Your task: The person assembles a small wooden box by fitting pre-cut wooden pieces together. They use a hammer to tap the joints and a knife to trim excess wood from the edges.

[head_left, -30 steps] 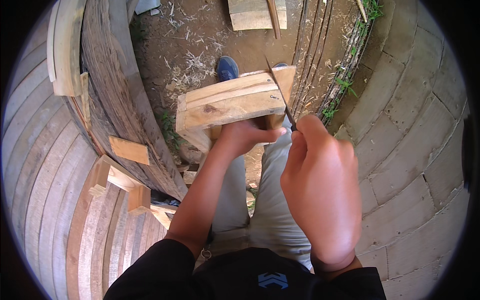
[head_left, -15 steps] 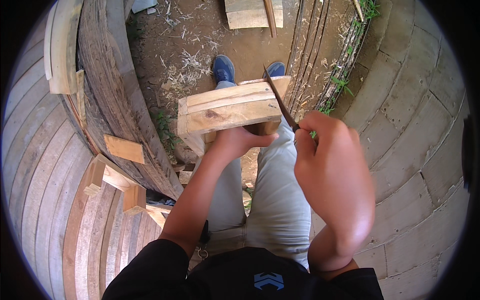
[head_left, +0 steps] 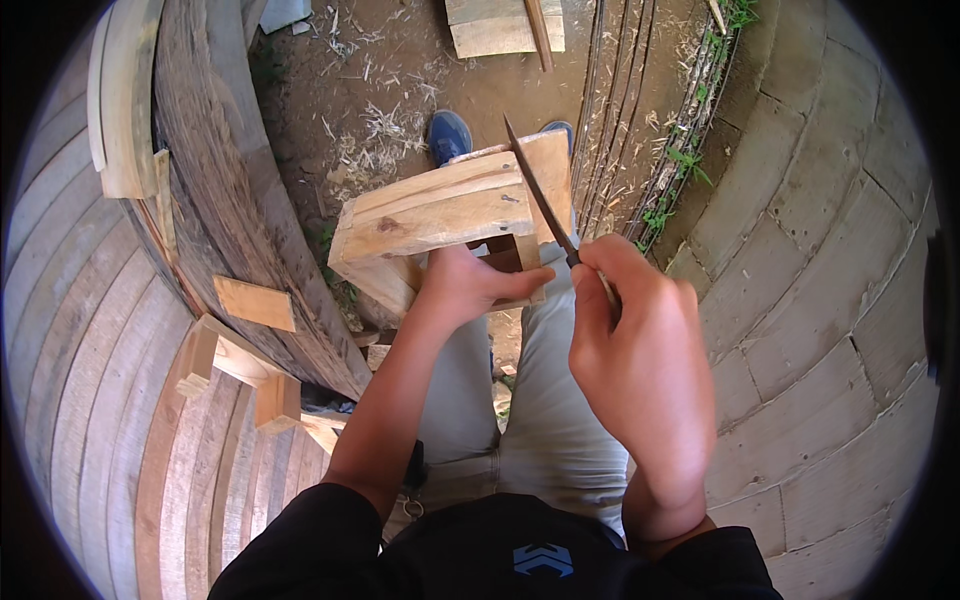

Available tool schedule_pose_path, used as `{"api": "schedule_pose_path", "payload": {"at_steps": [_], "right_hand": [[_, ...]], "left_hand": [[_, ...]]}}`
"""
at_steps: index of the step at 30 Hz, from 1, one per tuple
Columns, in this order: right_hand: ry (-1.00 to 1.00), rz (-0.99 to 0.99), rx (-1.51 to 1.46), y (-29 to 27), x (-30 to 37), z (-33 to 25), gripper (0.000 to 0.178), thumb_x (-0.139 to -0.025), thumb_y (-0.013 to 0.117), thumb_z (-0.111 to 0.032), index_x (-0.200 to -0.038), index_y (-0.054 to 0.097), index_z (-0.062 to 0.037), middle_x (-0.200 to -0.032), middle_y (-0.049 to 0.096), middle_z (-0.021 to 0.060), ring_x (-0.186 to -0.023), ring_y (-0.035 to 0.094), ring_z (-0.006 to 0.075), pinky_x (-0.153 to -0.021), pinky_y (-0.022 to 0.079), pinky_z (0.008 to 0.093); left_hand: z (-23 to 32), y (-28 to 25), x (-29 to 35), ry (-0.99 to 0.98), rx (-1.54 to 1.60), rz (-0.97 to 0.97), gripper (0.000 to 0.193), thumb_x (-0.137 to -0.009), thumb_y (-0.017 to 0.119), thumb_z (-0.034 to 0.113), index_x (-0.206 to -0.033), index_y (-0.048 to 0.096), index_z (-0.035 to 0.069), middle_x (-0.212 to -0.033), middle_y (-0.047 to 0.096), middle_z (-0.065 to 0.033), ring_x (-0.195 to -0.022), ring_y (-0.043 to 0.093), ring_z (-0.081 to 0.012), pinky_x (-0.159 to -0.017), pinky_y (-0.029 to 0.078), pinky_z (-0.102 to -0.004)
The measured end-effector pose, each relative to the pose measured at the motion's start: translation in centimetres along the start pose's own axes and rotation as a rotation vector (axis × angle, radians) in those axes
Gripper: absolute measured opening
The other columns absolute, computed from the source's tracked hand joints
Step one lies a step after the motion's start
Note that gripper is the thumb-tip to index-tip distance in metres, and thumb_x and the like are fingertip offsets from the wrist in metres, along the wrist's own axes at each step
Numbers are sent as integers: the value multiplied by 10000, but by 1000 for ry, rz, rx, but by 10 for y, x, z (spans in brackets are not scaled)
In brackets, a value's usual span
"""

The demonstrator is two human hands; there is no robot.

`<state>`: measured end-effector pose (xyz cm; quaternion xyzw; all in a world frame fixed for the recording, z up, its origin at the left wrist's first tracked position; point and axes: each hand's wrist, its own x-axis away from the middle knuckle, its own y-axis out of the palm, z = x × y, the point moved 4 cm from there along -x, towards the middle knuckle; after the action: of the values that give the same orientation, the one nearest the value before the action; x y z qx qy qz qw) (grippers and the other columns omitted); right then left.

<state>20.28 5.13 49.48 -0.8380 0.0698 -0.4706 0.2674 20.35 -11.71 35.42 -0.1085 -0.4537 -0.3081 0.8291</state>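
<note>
A small hollow box of pale planks is held tilted above my legs. My left hand grips its near side, the thumb along the open edge and the other fingers hidden inside the frame. In my right hand is a slim, dark, pointed tool that looks like a knife, the fist closed round its handle. Its blade slants up and left beside the box's right end, over the square end board. Whether the blade touches the wood I cannot tell.
A weathered beam and a slatted wooden surface lie on the left, with a jointed wood piece and a loose board. Thin metal rods and a block wall stand right. Shavings litter the dirt ground.
The box has shifted left and turned, showing more of its open side and end board. My right hand and the knife have also moved left.
</note>
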Motion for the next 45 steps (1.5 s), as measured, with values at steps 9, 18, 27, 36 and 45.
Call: {"api": "schedule_pose_path", "payload": {"at_steps": [9,18,27,36,45], "right_hand": [[-102,80,14,15,0,4,110,-913,619,-15,-1000,657,41,-691,621,271,-642,648,436,-527,478,453],[-213,106,80,28,-2,15,282,-853,631,-23,-1122,630,62,-720,657,214,-571,666,389,-486,536,451],[-204,90,103,46,-6,23,293,-863,629,-36,-1147,627,35,-740,667,217,-573,670,386,-493,539,454],[72,132,-504,24,-19,49,136,-1005,593,-158,-967,582,-29,-632,592,53,-537,569,131,-502,439,321],[46,90,-563,37,-89,78,409,-777,885,-205,-805,502,-61,-738,516,-39,-653,465,52,-570,405,239]], "left_hand": [[4,-3,-8,-2,246,10,844,-586,942,104,-1308,520,-15,-1183,653,-129,-1129,638,-235,-942,540,-361],[13,-5,-7,121,400,6,931,-590,912,139,-1371,435,-36,-1274,597,-142,-1187,615,-247,-1058,477,-392],[3,-4,-12,159,448,-54,888,-636,880,168,-1377,428,-24,-1283,578,-129,-1185,596,-228,-1055,467,-377],[6,-19,-24,130,486,-1,913,-690,815,189,-1443,342,-19,-1326,518,-131,-1235,535,-226,-1064,435,-383],[20,-23,-28,82,425,-51,925,-684,834,183,-1442,344,-24,-1348,513,-141,-1242,534,-242,-1056,443,-397]]}}
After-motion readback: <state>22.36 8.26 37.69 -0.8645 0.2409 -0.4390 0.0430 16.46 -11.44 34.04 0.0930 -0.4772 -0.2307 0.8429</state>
